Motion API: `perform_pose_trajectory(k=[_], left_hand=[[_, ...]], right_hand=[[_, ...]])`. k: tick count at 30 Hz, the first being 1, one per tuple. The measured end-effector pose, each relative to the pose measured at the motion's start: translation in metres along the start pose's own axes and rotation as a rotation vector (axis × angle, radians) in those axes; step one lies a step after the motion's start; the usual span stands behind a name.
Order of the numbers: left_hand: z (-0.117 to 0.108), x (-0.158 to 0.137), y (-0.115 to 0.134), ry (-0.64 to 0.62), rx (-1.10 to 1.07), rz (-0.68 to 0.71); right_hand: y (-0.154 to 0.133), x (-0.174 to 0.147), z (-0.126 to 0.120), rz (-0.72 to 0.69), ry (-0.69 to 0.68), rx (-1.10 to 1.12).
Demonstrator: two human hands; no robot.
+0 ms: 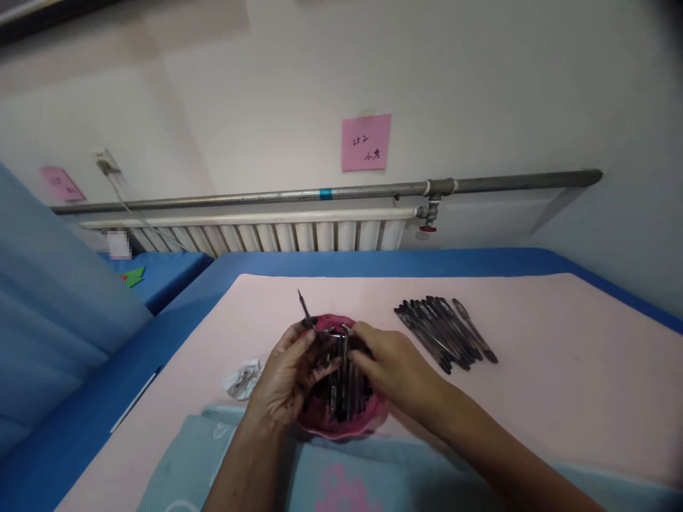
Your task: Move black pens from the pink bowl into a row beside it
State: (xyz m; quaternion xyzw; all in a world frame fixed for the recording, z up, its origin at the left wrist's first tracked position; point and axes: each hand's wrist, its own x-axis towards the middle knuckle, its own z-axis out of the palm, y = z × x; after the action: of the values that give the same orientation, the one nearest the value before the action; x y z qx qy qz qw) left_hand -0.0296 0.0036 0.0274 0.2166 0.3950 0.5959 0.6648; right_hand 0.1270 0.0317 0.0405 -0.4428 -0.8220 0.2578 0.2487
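Observation:
A pink basket (341, 431) stands in front of me with several dark pen parts (341, 398) lying in it. My left hand (285, 373) is over the basket's left side, closed on a slim dark pen (305, 307) whose thin tip points up and to the left. Dark smudges mark its fingers. My right hand (392, 359) reaches over the right rim, its fingers pinched together at the upper ends of the pen parts. What exactly sits between those fingertips is hidden. To the right of the basket, several capped black pens (440, 331) lie side by side in a slanted row.
A crumpled white tissue (244, 380) rests left of the basket. The pink table sheet (560, 370) covers a blue surface (384, 262). Light blue cloth (314, 473) lies along the near edge. Behind stand a radiator (299, 235) and pipe (256, 201); a blue curtain (53, 320) hangs left.

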Motion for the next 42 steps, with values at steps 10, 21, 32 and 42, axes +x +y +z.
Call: perform_pose_trajectory(k=[10,21,32,42], left_hand=[[0.004,-0.001,0.003,0.097,-0.054,0.094],[0.002,-0.001,0.0,0.095,-0.097,0.133],[0.01,-0.001,-0.003,0.13,-0.103,0.147],[0.006,0.0,-0.004,0.12,-0.1,0.127]], right_hand=[[0.007,0.0,0.021,0.126,0.078,0.797],[0.004,-0.003,0.027,0.17,0.162,0.862],[0.008,-0.01,0.025,-0.076,0.295,0.378],[0.008,-0.009,0.022,-0.111,0.218,0.198]])
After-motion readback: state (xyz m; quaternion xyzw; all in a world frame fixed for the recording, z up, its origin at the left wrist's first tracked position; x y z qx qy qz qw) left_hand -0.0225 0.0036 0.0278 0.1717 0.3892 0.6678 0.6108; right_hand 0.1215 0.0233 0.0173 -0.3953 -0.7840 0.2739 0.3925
